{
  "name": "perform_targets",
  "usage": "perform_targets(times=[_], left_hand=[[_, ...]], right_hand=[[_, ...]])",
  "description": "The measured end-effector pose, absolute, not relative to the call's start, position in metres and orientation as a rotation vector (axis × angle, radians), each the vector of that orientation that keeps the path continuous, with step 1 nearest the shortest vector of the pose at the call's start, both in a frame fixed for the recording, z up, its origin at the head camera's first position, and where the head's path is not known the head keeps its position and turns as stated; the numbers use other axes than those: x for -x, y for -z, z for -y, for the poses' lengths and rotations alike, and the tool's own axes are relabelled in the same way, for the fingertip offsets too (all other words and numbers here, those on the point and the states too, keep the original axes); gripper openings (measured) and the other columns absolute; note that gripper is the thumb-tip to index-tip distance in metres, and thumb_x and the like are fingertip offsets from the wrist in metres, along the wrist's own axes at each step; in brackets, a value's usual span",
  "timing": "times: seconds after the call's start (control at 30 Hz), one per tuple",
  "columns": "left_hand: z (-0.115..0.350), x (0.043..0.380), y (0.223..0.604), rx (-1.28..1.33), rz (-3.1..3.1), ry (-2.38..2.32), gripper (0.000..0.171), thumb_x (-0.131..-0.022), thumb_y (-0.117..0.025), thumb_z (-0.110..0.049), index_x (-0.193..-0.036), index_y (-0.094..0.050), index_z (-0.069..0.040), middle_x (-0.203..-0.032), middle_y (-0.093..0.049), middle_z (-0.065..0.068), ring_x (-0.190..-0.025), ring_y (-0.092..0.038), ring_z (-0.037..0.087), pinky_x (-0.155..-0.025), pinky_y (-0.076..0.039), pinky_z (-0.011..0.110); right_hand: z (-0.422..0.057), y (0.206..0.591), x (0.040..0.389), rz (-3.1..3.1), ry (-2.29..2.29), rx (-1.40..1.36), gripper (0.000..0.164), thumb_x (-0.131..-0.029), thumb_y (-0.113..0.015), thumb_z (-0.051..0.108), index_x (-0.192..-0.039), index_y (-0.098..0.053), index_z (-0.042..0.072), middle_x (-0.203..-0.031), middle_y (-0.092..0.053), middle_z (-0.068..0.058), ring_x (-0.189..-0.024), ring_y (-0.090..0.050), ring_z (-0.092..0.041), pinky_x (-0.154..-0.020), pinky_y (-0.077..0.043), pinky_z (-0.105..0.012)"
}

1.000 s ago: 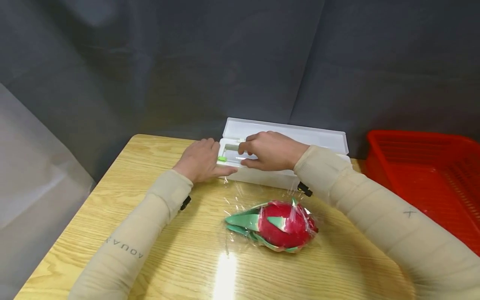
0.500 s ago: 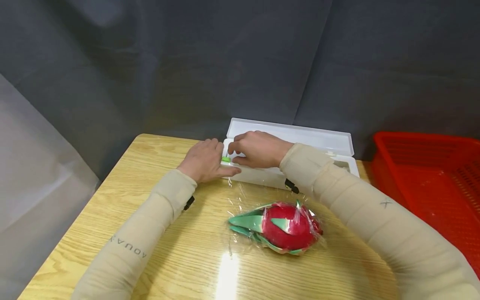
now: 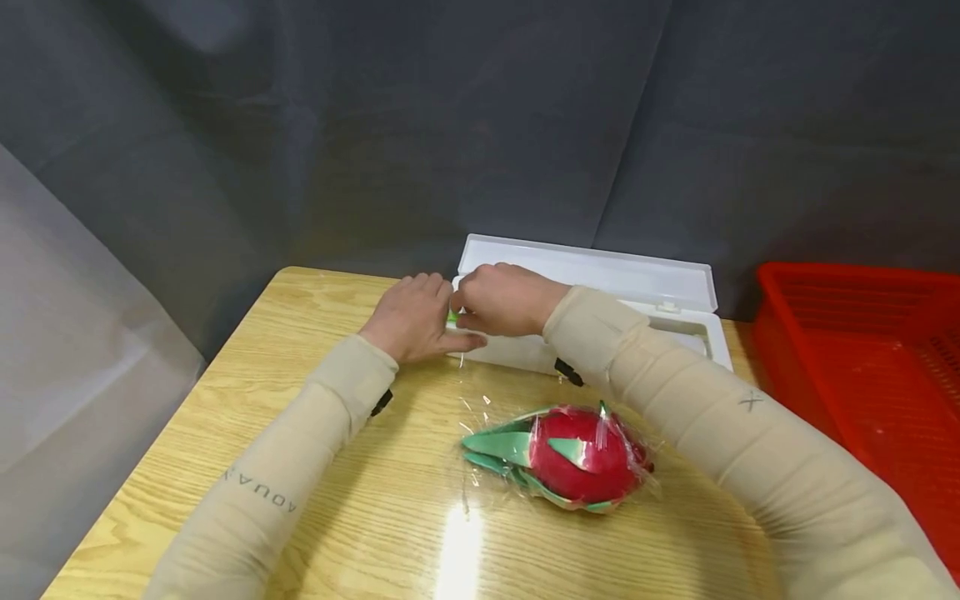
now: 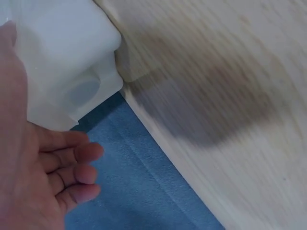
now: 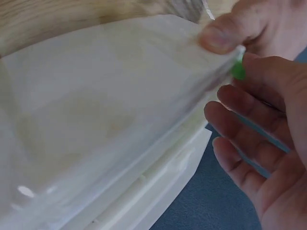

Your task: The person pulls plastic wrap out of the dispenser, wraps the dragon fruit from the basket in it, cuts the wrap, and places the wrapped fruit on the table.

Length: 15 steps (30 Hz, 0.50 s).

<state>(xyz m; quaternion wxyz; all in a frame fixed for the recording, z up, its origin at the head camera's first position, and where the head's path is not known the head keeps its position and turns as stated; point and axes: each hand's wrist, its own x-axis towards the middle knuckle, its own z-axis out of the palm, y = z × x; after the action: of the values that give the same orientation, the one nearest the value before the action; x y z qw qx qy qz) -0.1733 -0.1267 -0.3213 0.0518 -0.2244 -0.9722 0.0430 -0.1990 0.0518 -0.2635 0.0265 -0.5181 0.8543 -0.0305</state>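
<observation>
A long white cling film dispenser (image 3: pixel 513 352) lies at the back of the table, its lid (image 3: pixel 600 271) raised. My left hand (image 3: pixel 411 318) holds its left end, thumb along the front face, the other fingers loosely bent beyond the end in the left wrist view. My right hand (image 3: pixel 506 300) pinches the green slide cutter (image 5: pixel 238 70) at that same end, close to the left hand. From the dispenser's front, clear cling film (image 3: pixel 487 387) hangs down to a red dragon fruit (image 3: pixel 581 457) with green scales, which lies in front under film.
A red plastic basket (image 3: pixel 798 358) stands at the right, beyond the dispenser's right end. Behind the wooden table (image 3: pixel 322 500) hangs a dark curtain (image 3: pixel 450 125). A pale sheet (image 3: pixel 82 333) is off the table's left side.
My right hand has slid left along the dispenser until close to the left hand, uncovering the dispenser's right end. The left hand keeps its place at the left end.
</observation>
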Motion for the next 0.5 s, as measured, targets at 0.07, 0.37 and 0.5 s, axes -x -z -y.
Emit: perform_targets(times=[0.07,0.37,0.5], left_hand=[[0.125,0.173,0.321,0.7,2.934,-0.152,0.079,-0.088,-0.054,-0.081,-0.111,-0.062,-0.006,-0.096,-0.061,0.009,-0.088,-0.06,0.028,-0.082,-0.054,0.039],[0.128,0.169,0.324,0.706,2.881,-0.162,0.112,-0.087,-0.055,-0.082,-0.153,-0.039,0.008,-0.112,-0.064,0.013,-0.094,-0.063,0.031,-0.085,-0.057,0.039],[0.13,0.17,0.324,0.719,2.892,-0.141,0.101,-0.087,-0.056,-0.08,-0.143,-0.048,0.004,-0.104,-0.061,0.011,-0.088,-0.06,0.029,-0.079,-0.055,0.038]], right_hand=[[-0.051,0.262,0.199,-2.64,0.099,1.604,0.009,-0.096,-0.069,0.013,-0.098,-0.078,0.012,-0.084,-0.073,-0.004,-0.075,-0.063,-0.018,-0.076,-0.057,-0.036],[-0.045,0.26,0.192,-2.596,0.163,1.627,0.014,-0.095,-0.067,0.004,-0.098,-0.08,0.01,-0.086,-0.075,-0.003,-0.074,-0.06,-0.017,-0.075,-0.055,-0.033],[-0.041,0.261,0.191,-2.618,0.142,1.629,0.016,-0.094,-0.065,0.003,-0.093,-0.079,0.01,-0.081,-0.072,-0.002,-0.071,-0.057,-0.016,-0.071,-0.053,-0.032]])
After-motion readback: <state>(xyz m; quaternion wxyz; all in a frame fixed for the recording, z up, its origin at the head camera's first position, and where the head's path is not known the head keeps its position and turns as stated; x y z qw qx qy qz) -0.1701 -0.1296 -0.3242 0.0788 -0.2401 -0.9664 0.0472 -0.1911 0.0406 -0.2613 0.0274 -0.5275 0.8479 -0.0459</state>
